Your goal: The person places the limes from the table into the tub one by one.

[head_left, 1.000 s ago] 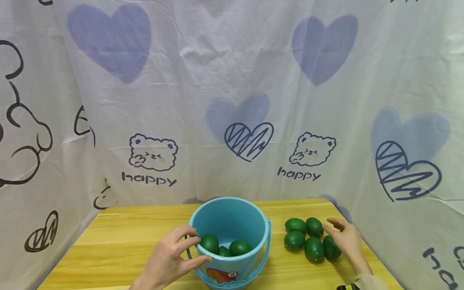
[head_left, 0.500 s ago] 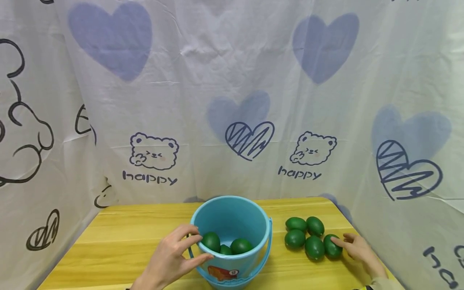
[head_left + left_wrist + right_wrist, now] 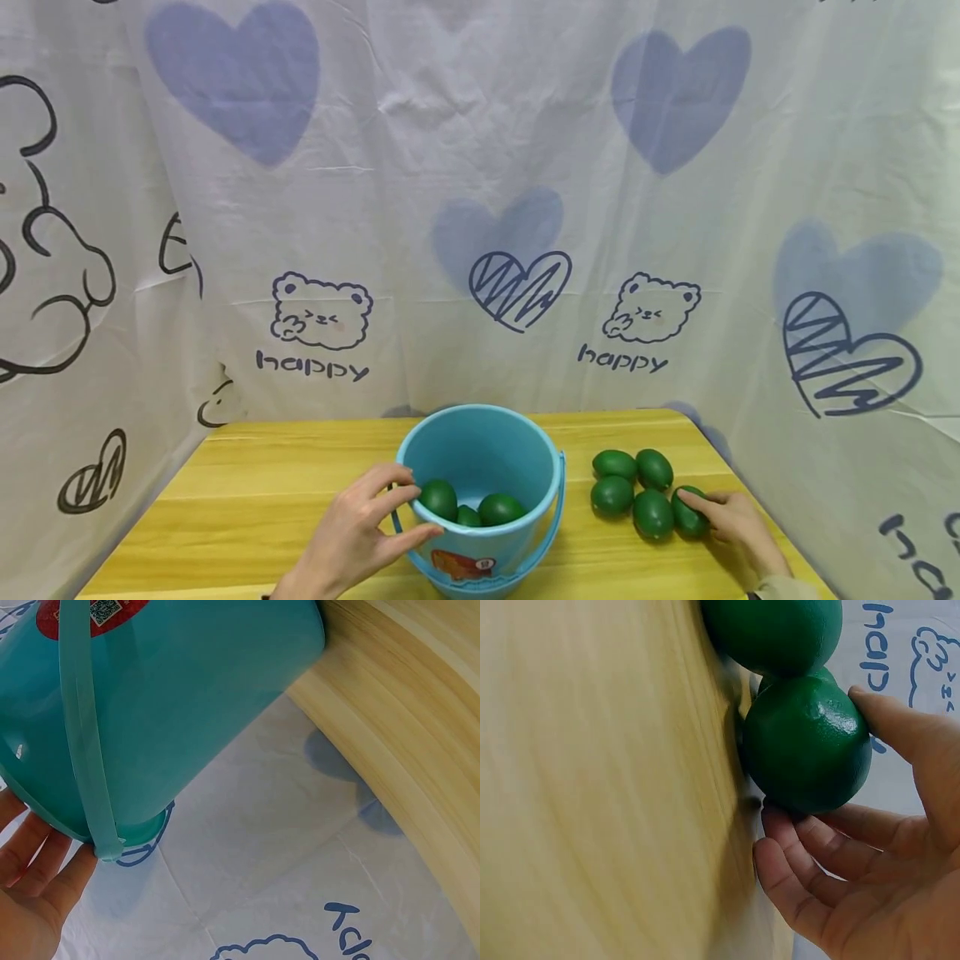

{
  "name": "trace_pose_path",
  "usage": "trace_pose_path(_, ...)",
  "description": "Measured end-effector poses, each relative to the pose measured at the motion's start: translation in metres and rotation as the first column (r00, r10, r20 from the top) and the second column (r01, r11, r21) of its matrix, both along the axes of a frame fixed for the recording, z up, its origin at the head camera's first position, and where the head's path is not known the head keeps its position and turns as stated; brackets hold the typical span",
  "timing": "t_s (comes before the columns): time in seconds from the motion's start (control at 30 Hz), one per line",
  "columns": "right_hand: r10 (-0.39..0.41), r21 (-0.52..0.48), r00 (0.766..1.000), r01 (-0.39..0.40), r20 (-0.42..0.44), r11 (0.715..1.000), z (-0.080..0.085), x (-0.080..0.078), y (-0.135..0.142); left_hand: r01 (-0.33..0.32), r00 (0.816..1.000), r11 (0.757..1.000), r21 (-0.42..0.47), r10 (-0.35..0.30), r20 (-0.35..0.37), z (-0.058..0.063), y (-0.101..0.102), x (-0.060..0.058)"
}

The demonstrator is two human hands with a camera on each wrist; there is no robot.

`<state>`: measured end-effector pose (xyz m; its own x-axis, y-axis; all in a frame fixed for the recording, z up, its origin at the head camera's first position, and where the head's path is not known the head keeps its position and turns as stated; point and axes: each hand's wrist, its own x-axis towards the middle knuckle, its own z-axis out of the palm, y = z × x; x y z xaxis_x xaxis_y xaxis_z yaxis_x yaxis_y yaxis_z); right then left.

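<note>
Inside a blue bucket [image 3: 480, 546] are several dark green limes [image 3: 501, 509]. My left hand [image 3: 348, 529] touches the bucket's left rim, thumb toward the front; in the left wrist view its extended fingers [image 3: 71, 874] meet the rim beside the handle's end. To the right of the bucket, a group of limes [image 3: 612, 497] lies on the table. My right hand [image 3: 738, 527] holds the rightmost lime [image 3: 691, 512], thumb on its upper side. The right wrist view shows that lime [image 3: 806, 746] between the thumb and the fingers, against its neighbours.
The wooden table [image 3: 285, 467] has a printed cloth [image 3: 420, 358] hanging behind it and at both sides. A blue handle [image 3: 553, 517] hangs down the bucket's front right. Another lime [image 3: 776, 630] sits above the held one in the right wrist view.
My right hand has come down and round to the right side of the lime group and closed thumb and fingers about the rightmost lime. The left hand stays at the bucket rim.
</note>
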<state>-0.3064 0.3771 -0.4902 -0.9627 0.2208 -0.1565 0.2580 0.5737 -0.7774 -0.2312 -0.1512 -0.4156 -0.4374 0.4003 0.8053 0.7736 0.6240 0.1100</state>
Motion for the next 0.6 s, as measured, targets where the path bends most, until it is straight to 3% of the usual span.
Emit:
trace_pose_path(0.23,-0.034,-0.037,0.999,0.033,-0.018,0.999,-0.003,-0.002,0.005,0.032,0.999,0.999,-0.013,-0.032,-0.013,-0.001,0.0,0.0)
trace_pose_path(0.47,-0.078,-0.009,0.994,0.077,-0.078,0.997,0.002,-0.002,0.011,0.029,1.0,1.0,-0.008,-0.029,0.001,-0.001,-0.001,-0.001)
trace_pose_path(0.6,-0.119,-0.111,0.987,0.107,-0.106,0.988,0.003,-0.001,0.011,0.029,1.0,1.0,0.002,-0.029,0.0,-0.001,0.0,-0.001)
